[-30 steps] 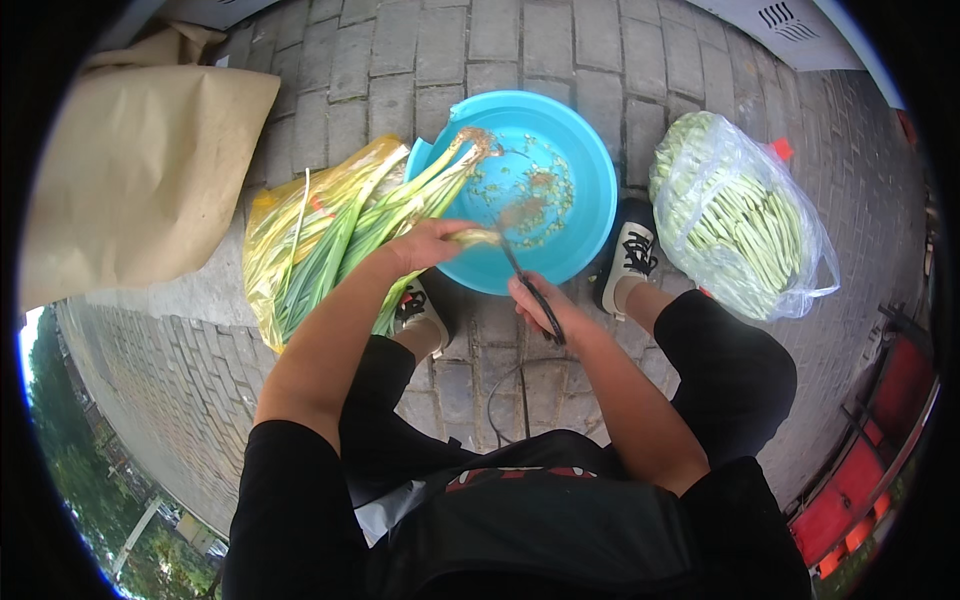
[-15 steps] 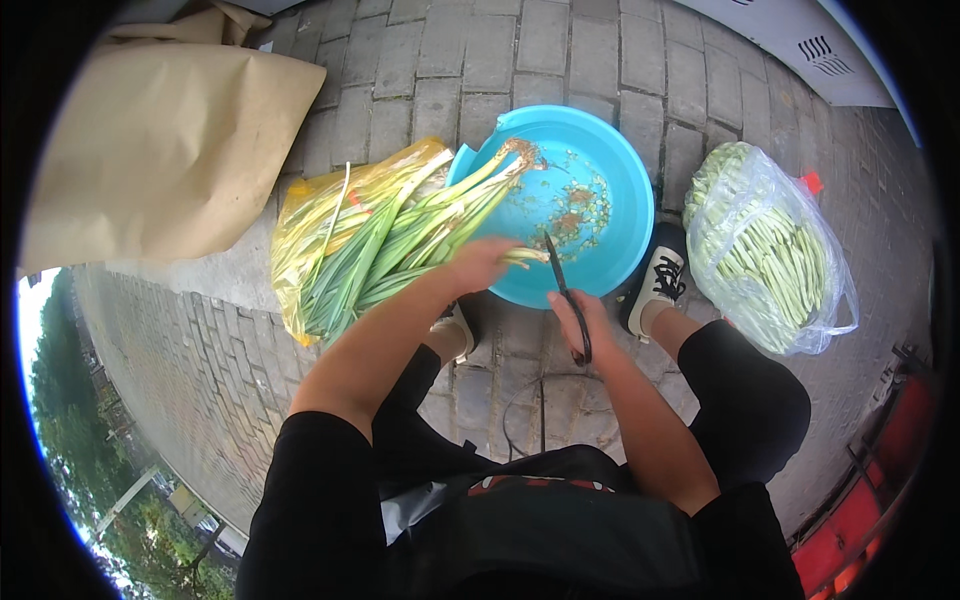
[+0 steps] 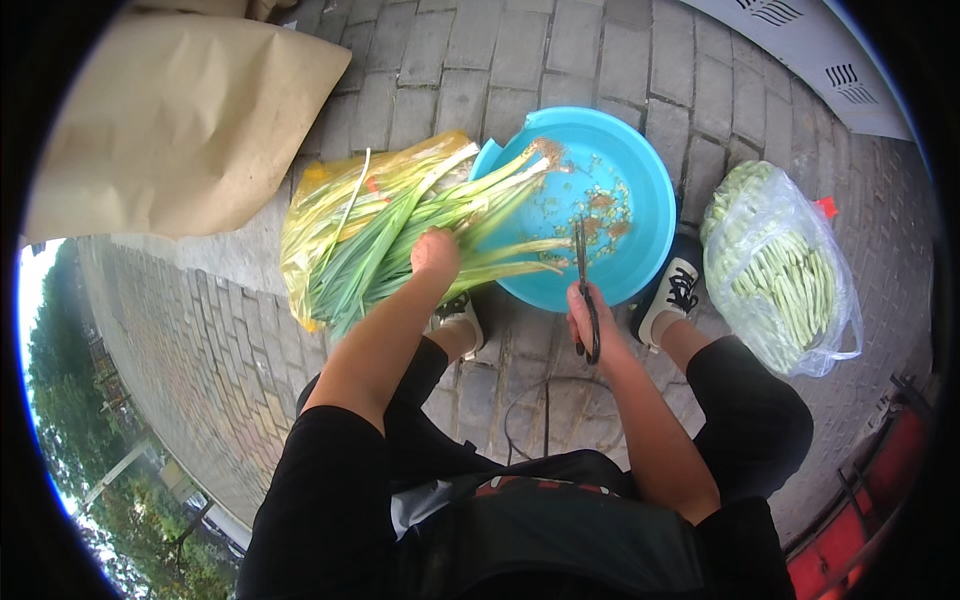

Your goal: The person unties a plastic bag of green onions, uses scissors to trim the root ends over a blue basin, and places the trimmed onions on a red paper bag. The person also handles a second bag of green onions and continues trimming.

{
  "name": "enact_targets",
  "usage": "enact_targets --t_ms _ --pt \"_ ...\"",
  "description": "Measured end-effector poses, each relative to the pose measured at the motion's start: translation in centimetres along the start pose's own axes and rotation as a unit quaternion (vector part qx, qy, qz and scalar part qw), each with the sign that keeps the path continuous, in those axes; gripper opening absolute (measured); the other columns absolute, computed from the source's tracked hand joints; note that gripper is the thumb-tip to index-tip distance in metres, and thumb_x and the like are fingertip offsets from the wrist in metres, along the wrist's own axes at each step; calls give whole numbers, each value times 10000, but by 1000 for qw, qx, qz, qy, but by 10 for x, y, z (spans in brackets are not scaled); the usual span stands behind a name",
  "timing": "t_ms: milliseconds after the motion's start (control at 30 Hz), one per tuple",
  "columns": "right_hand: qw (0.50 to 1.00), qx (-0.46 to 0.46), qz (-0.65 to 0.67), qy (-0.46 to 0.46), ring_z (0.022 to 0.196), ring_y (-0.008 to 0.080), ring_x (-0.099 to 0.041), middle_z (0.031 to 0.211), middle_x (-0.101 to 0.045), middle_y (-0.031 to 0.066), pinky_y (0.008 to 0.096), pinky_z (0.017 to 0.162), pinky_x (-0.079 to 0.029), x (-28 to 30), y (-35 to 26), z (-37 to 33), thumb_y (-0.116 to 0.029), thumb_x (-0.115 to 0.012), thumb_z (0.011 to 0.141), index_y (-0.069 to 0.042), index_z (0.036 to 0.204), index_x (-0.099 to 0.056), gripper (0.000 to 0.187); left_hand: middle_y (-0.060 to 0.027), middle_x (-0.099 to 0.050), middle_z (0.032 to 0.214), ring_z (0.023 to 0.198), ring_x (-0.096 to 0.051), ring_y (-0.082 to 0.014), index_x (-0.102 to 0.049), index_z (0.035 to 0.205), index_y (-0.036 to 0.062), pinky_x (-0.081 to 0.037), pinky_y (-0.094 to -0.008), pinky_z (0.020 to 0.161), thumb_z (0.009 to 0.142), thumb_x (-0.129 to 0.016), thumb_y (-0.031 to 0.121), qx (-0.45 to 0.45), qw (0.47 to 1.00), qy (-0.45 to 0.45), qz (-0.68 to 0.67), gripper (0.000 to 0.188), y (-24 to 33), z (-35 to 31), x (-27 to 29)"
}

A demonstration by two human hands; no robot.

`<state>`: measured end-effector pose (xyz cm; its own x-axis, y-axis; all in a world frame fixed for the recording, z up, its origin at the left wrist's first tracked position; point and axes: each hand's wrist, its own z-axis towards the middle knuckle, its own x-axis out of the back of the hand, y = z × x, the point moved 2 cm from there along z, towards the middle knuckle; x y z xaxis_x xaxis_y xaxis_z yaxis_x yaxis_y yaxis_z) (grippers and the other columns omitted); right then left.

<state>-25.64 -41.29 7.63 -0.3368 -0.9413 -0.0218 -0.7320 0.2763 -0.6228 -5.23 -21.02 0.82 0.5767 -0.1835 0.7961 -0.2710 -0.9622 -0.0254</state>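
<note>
A pile of green onions (image 3: 372, 258) with long green leaves lies on a yellow plastic bag, its pale, rooted ends reaching over a blue basin (image 3: 657, 185). My left hand (image 3: 436, 254) rests on the stalks, fingers curled round some of them; which stalks it grips is partly hidden. In my right hand (image 3: 590, 312) are black-handled scissors (image 3: 582, 262), blades pointing away from me over the basin's near part. The blades stand close to the ends of a few stalks apart from the main bunch. Cut bits and brown roots (image 3: 600, 203) are scattered in the basin.
At the right lies a clear plastic bag of green beans (image 3: 785, 275). My shoes (image 3: 672, 288) flank the basin's near side. Brown sheeting (image 3: 180, 120) covers the far left, a white metal cabinet (image 3: 830, 60) stands far right, and grey paving bricks (image 3: 465, 75) form the ground.
My left hand has moved left from the stalk ends by the blades onto the leafy pile. The scissors have turned to point more straight ahead. The whole view has shifted slightly.
</note>
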Motion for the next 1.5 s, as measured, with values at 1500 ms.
enact_targets --t_ms 1500 --pt "993 59 -84 -63 948 233 -515 1004 -544 146 333 855 -406 3 -20 -15 -529 -579 832 -3 1300 -339 744 -4 -566 677 627 -508 -90 -614 849 49 -430 -255 597 868 -581 144 -121 838 -66 -528 103 25 4 44"
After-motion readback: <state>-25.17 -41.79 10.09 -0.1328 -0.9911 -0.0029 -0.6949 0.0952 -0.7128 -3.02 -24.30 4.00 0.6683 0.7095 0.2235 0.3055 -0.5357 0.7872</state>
